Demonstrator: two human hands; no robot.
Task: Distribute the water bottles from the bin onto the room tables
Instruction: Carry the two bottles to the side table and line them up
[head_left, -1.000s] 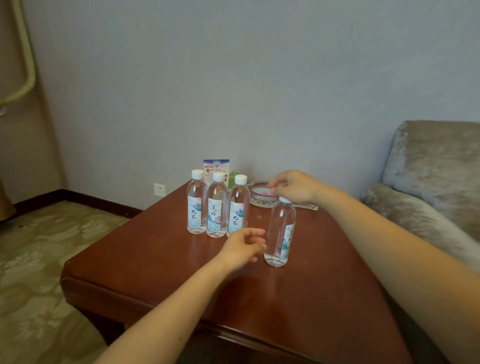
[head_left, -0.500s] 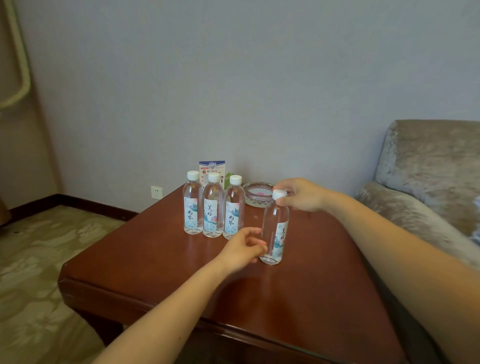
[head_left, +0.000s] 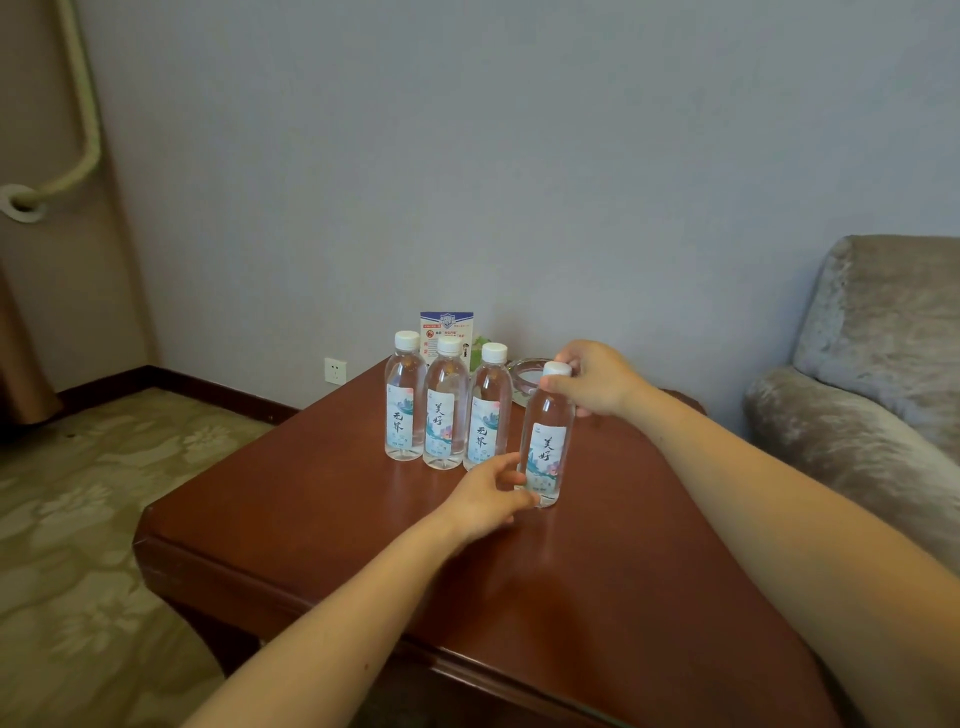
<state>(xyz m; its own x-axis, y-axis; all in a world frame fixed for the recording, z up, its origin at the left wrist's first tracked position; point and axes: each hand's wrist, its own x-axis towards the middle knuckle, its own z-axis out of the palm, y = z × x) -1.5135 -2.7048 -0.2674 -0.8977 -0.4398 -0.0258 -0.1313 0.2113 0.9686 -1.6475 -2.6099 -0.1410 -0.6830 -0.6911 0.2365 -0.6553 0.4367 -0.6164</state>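
Note:
Three clear water bottles with white caps stand in a row on the red-brown wooden table (head_left: 322, 519): the left bottle (head_left: 404, 400), the middle bottle (head_left: 445, 408) and the right bottle (head_left: 487, 410). A fourth bottle (head_left: 545, 447) stands upright just in front and to the right of them. My right hand (head_left: 597, 382) grips its white cap from the right. My left hand (head_left: 491, 499) touches its lower part from the left, fingers curled around it. No bin is in view.
Behind the bottles stand a small printed card (head_left: 447, 325) and a glass ashtray (head_left: 530, 376), partly hidden. A grey plush armchair (head_left: 857, 395) is at the right. Patterned carpet (head_left: 78, 519) lies left of the table. The wall has a socket (head_left: 335, 370).
The fourth bottle has shifted left and back, closer to the row of three. My right hand slid from over the cap to gripping it; my left hand closed in on the bottle's base.

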